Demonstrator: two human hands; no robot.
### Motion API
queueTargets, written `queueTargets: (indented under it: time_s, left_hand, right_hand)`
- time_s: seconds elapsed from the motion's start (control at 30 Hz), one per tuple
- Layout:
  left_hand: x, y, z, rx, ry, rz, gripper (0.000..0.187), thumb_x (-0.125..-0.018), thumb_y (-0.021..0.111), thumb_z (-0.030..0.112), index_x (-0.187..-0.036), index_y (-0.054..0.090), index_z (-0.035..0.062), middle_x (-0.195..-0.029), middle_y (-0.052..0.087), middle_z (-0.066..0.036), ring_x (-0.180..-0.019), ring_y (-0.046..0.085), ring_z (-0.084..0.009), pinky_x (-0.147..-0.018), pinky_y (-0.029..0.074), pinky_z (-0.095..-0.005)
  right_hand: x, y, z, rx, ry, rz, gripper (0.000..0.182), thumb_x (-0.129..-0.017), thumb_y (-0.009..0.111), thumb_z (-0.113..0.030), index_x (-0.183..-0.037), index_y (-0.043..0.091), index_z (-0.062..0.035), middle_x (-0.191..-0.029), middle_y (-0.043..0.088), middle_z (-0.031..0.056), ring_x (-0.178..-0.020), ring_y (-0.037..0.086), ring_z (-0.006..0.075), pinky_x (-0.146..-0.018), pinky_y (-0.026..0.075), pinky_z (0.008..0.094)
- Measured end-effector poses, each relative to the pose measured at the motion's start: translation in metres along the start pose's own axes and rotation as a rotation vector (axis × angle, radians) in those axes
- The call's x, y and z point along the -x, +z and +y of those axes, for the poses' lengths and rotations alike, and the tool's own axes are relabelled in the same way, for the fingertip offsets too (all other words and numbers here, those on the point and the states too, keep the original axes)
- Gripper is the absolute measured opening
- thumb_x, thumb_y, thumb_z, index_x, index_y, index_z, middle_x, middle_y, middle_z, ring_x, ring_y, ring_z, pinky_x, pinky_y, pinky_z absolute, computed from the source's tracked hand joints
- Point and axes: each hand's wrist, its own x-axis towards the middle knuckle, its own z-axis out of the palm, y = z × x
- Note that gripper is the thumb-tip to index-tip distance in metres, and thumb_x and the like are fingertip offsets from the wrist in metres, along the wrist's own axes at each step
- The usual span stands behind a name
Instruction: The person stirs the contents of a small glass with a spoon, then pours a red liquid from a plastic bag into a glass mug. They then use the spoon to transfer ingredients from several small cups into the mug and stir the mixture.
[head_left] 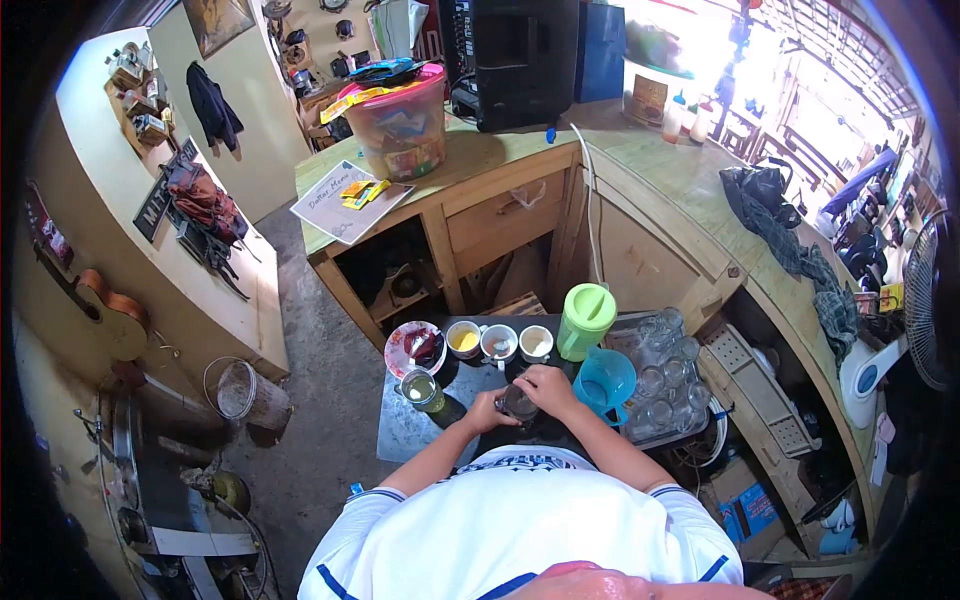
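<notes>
While the fingers of the left hand (486,412) and right hand (548,388) grip a dark container (519,404) between them, a blue pitcher (607,378) crowds their right, a glass mug (423,393) stands left, toward the edge of the counter (399,432), and three cups (499,346) line up just beyond.

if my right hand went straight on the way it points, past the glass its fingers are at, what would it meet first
Probably the middle white cup, just beyond the glass from the right hand, though depth is hard to judge here.
</notes>
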Motion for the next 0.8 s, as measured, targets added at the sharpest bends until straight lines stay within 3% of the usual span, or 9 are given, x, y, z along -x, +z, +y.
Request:
queueTargets:
  time_s: [0.03,0.1,0.2,0.3,0.4,0.5,0.6,0.73,0.8]
  left_hand:
    - [0.0,-0.001,0.002,0.001,-0.001,0.002,0.067,-0.055,0.09,0.02,-0.114,0.063,0.0023,-0.099,0.07,-0.014,-0.089,0.068,-0.0214,-0.081,0.052,-0.0351]
    - [0.002,-0.002,0.006,0.028,-0.034,-0.025,0.067,-0.055,0.09,0.021,-0.113,0.063,0.0024,-0.099,0.07,-0.014,-0.089,0.068,-0.0214,-0.081,0.052,-0.0349]
    - [0.002,-0.003,0.007,-0.001,-0.016,-0.02,0.068,-0.055,0.09,0.021,-0.114,0.062,0.0024,-0.099,0.07,-0.014,-0.09,0.068,-0.0216,-0.081,0.052,-0.0347]
    - [0.0,0.0,0.001,0.01,0.03,-0.001,0.068,-0.056,0.089,0.021,-0.115,0.062,0.0025,-0.099,0.07,-0.014,-0.089,0.068,-0.0214,-0.081,0.052,-0.0345]
    - [0.0,0.0,-0.001,0.027,0.025,-0.017,0.067,-0.056,0.089,0.021,-0.114,0.062,0.0021,-0.099,0.07,-0.014,-0.089,0.068,-0.0215,-0.081,0.052,-0.0347]
    - [-0.001,0.002,-0.004,0.085,0.038,-0.006,0.066,-0.056,0.089,0.021,-0.113,0.063,0.0017,-0.098,0.07,-0.014,-0.089,0.068,-0.0223,-0.081,0.051,-0.0348]
    - [-0.001,0.002,-0.006,0.057,0.029,-0.012,0.066,-0.056,0.089,0.021,-0.113,0.063,0.002,-0.098,0.07,-0.014,-0.089,0.068,-0.0219,-0.081,0.051,-0.035]
    - [-0.001,0.004,-0.007,0.066,0.027,0.001,0.065,-0.055,0.089,0.02,-0.112,0.063,0.0023,-0.098,0.07,-0.014,-0.088,0.068,-0.0223,-0.08,0.051,-0.0352]
    - [-0.001,0.004,-0.008,0.083,0.072,0.014,0.065,-0.055,0.089,0.021,-0.111,0.063,0.0019,-0.097,0.07,-0.015,-0.088,0.068,-0.0241,-0.08,0.051,-0.0359]
  right_hand:
    - [-0.001,-0.003,-0.002,0.0,-0.002,-0.002,0.025,-0.083,0.063,-0.026,-0.079,0.072,-0.0037,-0.078,0.067,0.0152,-0.074,0.065,0.0327,-0.068,0.051,0.0422]
    - [0.002,-0.009,-0.006,0.224,0.06,-0.241,0.023,-0.084,0.063,-0.024,-0.078,0.072,-0.0038,-0.077,0.066,0.0141,-0.074,0.064,0.0317,-0.068,0.051,0.0403]
    - [0.002,-0.001,0.0,0.019,0.026,-0.021,0.022,-0.082,0.064,-0.025,-0.079,0.071,-0.0035,-0.08,0.068,0.0141,-0.075,0.065,0.032,-0.068,0.052,0.0402]
    - [0.004,-0.002,0.004,0.229,-0.019,-0.183,0.023,-0.082,0.065,-0.024,-0.078,0.071,-0.0023,-0.079,0.067,0.0147,-0.074,0.065,0.0326,-0.067,0.052,0.0405]
    - [0.001,0.001,0.009,-0.002,-0.003,-0.055,0.023,-0.081,0.065,-0.025,-0.077,0.07,-0.0025,-0.076,0.066,0.0149,-0.072,0.064,0.0333,-0.066,0.052,0.0414]
    - [0.003,0.001,0.01,0.204,0.018,-0.116,0.023,-0.081,0.066,-0.024,-0.076,0.07,-0.0015,-0.075,0.066,0.0151,-0.071,0.064,0.033,-0.066,0.051,0.0412]
    - [0.001,0.002,0.008,0.022,-0.004,-0.1,0.024,-0.081,0.065,-0.024,-0.076,0.07,-0.0015,-0.073,0.065,0.0151,-0.072,0.064,0.0326,-0.066,0.051,0.0414]
    - [0.001,0.001,0.004,0.101,0.001,-0.038,0.024,-0.082,0.065,-0.024,-0.075,0.069,-0.0008,-0.074,0.065,0.0156,-0.073,0.064,0.0321,-0.067,0.051,0.041]
    - [-0.001,0.002,0.006,0.088,-0.024,-0.173,0.024,-0.082,0.065,-0.024,-0.076,0.07,-0.0019,-0.075,0.066,0.0145,-0.074,0.064,0.0315,-0.067,0.051,0.0407]
